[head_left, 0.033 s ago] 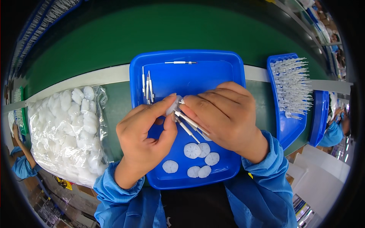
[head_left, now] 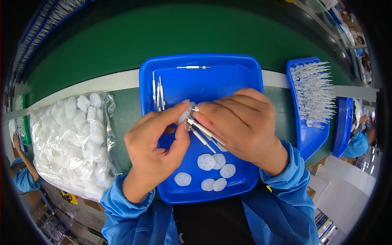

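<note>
So we've got both hands up over the blue tray [head_left: 200,59], working right around its middle. Our left hand [head_left: 153,141] is pinching a white disc [head_left: 184,116] between thumb and index finger, held up above the tray's floor, a bit left of centre. Our right hand [head_left: 245,122] is closed around a few slim white sticks [head_left: 206,131]; they slant from near the disc down toward the tray's near edge. Its thumb and index finger meet right beside the disc, but the fingers hide the exact contact, so we can't tell whether any stick is in it.

Down in the tray we've got loose discs [head_left: 206,162] bunched toward the near edge, right of middle, some overlapping, plus a lone disc [head_left: 183,179] by the near left corner. A few spare sticks [head_left: 158,93] lie along the left edge, toward the far left corner, and a single stick [head_left: 194,67] lies parallel to the far edge.

Off the tray's left edge we have a clear bag [head_left: 69,139] stuffed with white pieces. Well off the right edge there's a blue bin [head_left: 309,143] piled with thin white parts [head_left: 312,94], all on the green worktop [head_left: 183,28].
</note>
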Available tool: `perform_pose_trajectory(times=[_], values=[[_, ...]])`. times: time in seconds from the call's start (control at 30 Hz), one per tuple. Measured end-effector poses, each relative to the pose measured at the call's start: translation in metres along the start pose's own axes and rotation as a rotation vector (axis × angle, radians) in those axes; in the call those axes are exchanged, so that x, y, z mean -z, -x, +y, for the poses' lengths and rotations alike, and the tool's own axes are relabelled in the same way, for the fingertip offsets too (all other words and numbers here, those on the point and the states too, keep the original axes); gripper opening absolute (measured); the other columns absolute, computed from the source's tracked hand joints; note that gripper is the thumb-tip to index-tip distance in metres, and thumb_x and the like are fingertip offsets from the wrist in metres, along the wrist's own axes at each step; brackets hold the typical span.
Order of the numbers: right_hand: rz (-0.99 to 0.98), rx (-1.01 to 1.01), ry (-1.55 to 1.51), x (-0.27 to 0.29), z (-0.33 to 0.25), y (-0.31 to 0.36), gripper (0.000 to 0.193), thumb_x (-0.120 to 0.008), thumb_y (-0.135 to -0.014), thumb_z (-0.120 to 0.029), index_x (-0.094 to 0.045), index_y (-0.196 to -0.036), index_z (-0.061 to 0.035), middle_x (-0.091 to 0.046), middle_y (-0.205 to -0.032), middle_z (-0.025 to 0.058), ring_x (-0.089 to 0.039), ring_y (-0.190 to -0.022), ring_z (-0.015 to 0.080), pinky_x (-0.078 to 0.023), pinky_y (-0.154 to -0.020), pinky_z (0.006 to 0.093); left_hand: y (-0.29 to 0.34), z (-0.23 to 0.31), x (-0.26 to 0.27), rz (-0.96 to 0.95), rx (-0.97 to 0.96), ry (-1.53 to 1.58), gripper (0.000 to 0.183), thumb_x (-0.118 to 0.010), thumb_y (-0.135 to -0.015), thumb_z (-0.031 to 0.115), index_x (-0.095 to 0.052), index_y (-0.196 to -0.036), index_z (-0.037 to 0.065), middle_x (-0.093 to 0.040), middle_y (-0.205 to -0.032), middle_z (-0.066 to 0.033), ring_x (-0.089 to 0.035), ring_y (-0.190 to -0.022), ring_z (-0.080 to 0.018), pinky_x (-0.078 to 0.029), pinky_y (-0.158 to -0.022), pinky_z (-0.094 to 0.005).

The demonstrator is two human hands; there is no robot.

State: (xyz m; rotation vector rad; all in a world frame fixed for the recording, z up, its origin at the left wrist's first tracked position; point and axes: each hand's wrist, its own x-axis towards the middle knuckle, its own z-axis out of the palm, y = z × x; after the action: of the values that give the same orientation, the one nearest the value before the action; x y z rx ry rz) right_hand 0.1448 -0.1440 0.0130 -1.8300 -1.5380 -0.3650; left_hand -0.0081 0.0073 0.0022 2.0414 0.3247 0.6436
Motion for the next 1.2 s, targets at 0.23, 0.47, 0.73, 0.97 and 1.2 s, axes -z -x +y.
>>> perform_pose_trajectory(times=[0.23,0.47,0.73,0.97,1.2], values=[[-0.076,-0.111,-0.235,0.006,0.013,-0.003,0.030,-0.089,-0.082,-0.015,-0.080,-0.109,-0.0079,-0.079,-0.098,0.0077,-0.077,-0.085,0.0231,-0.058,-0.074,0.0338,-0.011,-0.004,0.007,-0.035,0.106,0.261,0.043,-0.089,-0.084,0.008,-0.077,-0.125,0.005,-0.078,-0.113,-0.0112,-0.071,-0.096,-0.0208,-0.058,-0.078,-0.0317],[-0.196,-0.466,-0.812,0.012,0.006,-0.006,0.047,-0.086,-0.086,0.000,-0.074,-0.131,-0.0054,-0.075,-0.112,0.0091,-0.072,-0.099,0.0177,-0.057,-0.085,0.0298,-0.015,0.001,0.010,0.080,-0.239,-0.108,0.048,-0.093,-0.069,0.004,-0.080,-0.115,0.008,-0.072,-0.116,-0.0095,-0.068,-0.101,-0.0279,-0.055,-0.082,-0.0364],[-0.132,-0.502,-0.912,0.000,-0.004,0.001,0.036,-0.084,-0.087,0.002,-0.071,-0.121,-0.0012,-0.073,-0.092,0.0031,-0.070,-0.086,0.0103,-0.056,-0.079,0.0275,-0.009,-0.001,0.007,0.038,-0.408,-0.264,0.053,-0.090,-0.069,0.005,-0.079,-0.120,0.006,-0.071,-0.116,-0.0099,-0.066,-0.103,-0.0296,-0.052,-0.089,-0.0402],[-0.128,-0.530,-0.908,-0.004,-0.011,0.005,0.040,-0.083,-0.088,0.002,-0.066,-0.124,-0.0026,-0.071,-0.096,0.0034,-0.070,-0.090,0.0099,-0.056,-0.080,0.0275,-0.006,-0.001,0.000,0.113,-0.454,-0.330,0.056,-0.091,-0.068,0.007,-0.078,-0.123,0.007,-0.072,-0.112,-0.0084,-0.065,-0.099,-0.0291,-0.052,-0.087,-0.0401],[-0.181,-0.616,-1.166,-0.001,-0.005,0.010,0.037,-0.077,-0.095,0.002,-0.061,-0.128,-0.0034,-0.069,-0.109,0.0045,-0.069,-0.101,0.0113,-0.057,-0.087,0.0294,-0.006,-0.002,-0.001,0.135,-0.475,-0.333,0.055,-0.093,-0.067,0.010,-0.078,-0.121,0.007,-0.073,-0.112,-0.0087,-0.066,-0.099,-0.0295,-0.052,-0.086,-0.0405]])
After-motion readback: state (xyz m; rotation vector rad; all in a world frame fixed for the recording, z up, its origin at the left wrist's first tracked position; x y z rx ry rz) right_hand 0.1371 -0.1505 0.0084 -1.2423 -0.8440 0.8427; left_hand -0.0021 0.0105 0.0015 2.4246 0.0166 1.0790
